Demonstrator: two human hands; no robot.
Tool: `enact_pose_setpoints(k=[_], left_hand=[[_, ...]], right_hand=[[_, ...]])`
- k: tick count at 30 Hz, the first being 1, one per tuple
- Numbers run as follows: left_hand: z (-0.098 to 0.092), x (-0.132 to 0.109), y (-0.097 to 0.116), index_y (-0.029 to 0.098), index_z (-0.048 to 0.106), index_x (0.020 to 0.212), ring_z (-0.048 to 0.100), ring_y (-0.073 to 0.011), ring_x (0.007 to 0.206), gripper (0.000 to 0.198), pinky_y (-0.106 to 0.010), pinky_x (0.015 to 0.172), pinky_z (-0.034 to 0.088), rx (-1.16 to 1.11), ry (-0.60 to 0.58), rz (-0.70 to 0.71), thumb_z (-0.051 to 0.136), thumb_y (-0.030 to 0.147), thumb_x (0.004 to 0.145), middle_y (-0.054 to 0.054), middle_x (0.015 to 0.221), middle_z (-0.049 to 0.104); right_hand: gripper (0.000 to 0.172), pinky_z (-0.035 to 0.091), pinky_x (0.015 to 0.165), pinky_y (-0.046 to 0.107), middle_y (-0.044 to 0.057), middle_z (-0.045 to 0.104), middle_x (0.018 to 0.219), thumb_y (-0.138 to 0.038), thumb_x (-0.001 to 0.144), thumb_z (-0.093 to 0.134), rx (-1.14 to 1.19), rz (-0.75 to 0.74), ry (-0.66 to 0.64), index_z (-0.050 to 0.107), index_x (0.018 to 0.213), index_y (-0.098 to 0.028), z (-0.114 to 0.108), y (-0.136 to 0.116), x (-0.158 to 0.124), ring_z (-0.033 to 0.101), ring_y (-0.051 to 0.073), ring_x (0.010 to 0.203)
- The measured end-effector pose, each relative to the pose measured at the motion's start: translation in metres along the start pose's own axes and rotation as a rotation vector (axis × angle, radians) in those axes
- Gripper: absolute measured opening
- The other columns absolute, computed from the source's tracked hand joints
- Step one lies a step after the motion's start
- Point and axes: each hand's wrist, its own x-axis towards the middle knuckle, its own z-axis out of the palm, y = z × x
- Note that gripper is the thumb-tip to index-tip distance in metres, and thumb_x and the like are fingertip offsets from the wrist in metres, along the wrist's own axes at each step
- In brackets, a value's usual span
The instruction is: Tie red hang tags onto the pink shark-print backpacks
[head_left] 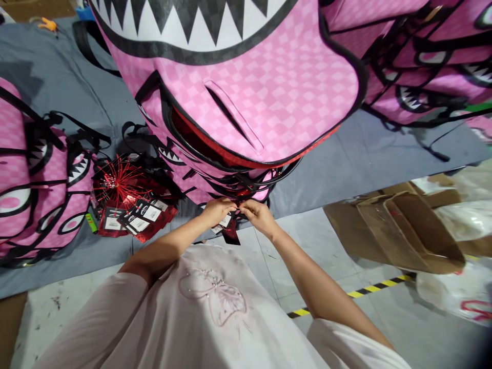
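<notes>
A large pink checkered backpack [300,97] with a toothed shark mouth lies in front of me, its red-lined zipper opening gaping on the left. At its near end, my left hand [218,211] and my right hand [260,216] meet with fingertips pinched close together. Between them is the thin red string of a hang tag, mostly hidden by the fingers. The black-and-white hang tag [226,221] dangles just below, with a dark red piece under it. Left of my hands lies a pile of tags [140,218] with red strings [115,182] fanned out.
More pink backpacks [49,189] are stacked at the left, and others [426,77] at the far right. All rest on a grey cloth-covered table [307,184]. Open cardboard boxes [400,230] and plastic bags [457,292] stand on the floor at right, near yellow-black tape [369,289].
</notes>
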Motion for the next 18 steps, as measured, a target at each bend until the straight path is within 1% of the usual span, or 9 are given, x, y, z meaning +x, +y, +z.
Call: enact_pose_setpoints(k=[3,7,11,15,18], left_hand=[[-0.001,-0.002,0.004,0.026,0.071,0.102,0.061,-0.0134,0.092,0.024,-0.021,0.079,0.043,0.089,-0.009,0.009,0.047,0.029,0.095,0.000,0.101,0.069],[-0.002,-0.001,0.009,0.026,0.071,0.100,0.061,-0.0139,0.088,0.025,-0.022,0.073,0.042,0.176,-0.038,0.004,0.046,0.030,0.096,0.000,0.099,0.068],[-0.005,0.002,0.015,0.027,0.070,0.101,0.062,-0.0153,0.088,0.023,-0.024,0.072,0.042,0.270,-0.080,-0.021,0.048,0.032,0.095,-0.001,0.100,0.068],[-0.006,0.006,0.023,0.024,0.067,0.100,0.064,-0.0176,0.089,0.018,-0.026,0.071,0.043,0.375,-0.104,-0.046,0.053,0.032,0.093,-0.002,0.100,0.069],[-0.004,0.009,0.026,0.022,0.064,0.099,0.064,-0.0185,0.089,0.015,-0.027,0.071,0.043,0.410,-0.099,-0.066,0.054,0.030,0.092,-0.002,0.098,0.069]], right_hand=[[0.019,0.044,0.067,0.028,0.002,0.064,0.073,-0.033,0.083,0.052,-0.083,-0.056,-0.020,0.066,0.077,-0.021,0.001,0.003,0.000,0.055,0.016,0.067],[0.017,0.044,0.067,0.028,0.003,0.064,0.075,-0.027,0.084,0.050,-0.153,-0.082,-0.049,0.065,0.080,-0.021,0.001,0.004,-0.001,0.056,0.016,0.067],[0.016,0.044,0.068,0.027,0.003,0.062,0.075,-0.021,0.085,0.048,-0.238,-0.140,-0.082,0.063,0.079,-0.020,0.000,0.000,-0.001,0.056,0.016,0.069],[0.017,0.042,0.069,0.028,0.004,0.061,0.075,-0.010,0.079,0.046,-0.376,-0.195,-0.123,0.060,0.078,-0.019,0.001,-0.001,0.001,0.056,0.018,0.071],[0.016,0.042,0.069,0.028,0.004,0.062,0.075,-0.008,0.077,0.046,-0.394,-0.186,-0.116,0.057,0.076,-0.019,0.002,-0.002,0.003,0.057,0.019,0.072]])
